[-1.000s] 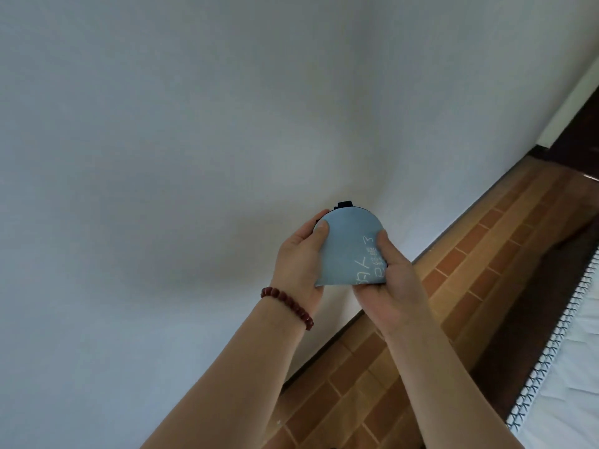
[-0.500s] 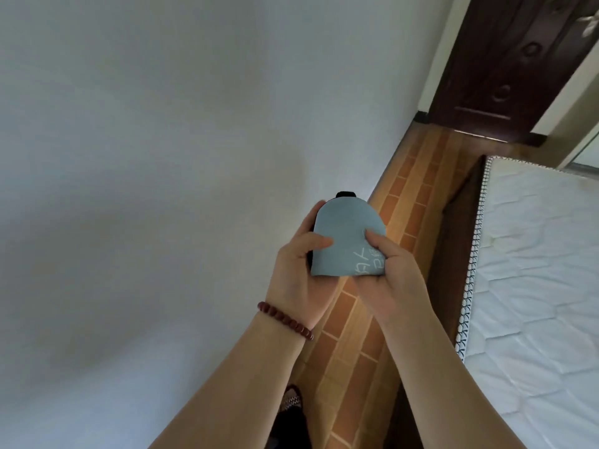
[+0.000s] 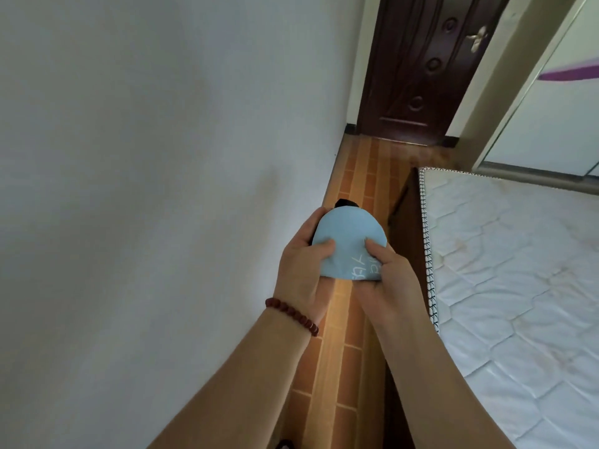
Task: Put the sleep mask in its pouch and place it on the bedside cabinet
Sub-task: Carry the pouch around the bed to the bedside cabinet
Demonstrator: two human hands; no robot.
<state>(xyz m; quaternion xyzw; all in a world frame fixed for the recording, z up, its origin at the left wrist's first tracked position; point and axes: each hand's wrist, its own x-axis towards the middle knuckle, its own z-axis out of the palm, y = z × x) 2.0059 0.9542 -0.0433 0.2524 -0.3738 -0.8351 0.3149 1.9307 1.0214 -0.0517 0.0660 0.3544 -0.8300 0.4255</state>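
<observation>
A light blue pouch [image 3: 348,241] with white lettering near its lower edge is held in front of me, above the floor strip. My left hand [image 3: 303,267], with a dark red bead bracelet at the wrist, grips its left side, thumb on the front. My right hand [image 3: 387,277] grips its lower right corner. A small black piece, likely the sleep mask [image 3: 345,203], pokes out above the pouch's rounded top. The bedside cabinet is not in view.
A white wall [image 3: 146,189] fills the left. A narrow strip of brown tiled floor [image 3: 359,176] runs to a dark wooden door [image 3: 428,66]. A bare white quilted mattress [image 3: 518,270] lies on the right, a white wardrobe [image 3: 551,118] beyond it.
My view has swung right and along the floor strip: the door, the wardrobe and more of the mattress have come into sight. Both hands keep the same hold on the pouch.
</observation>
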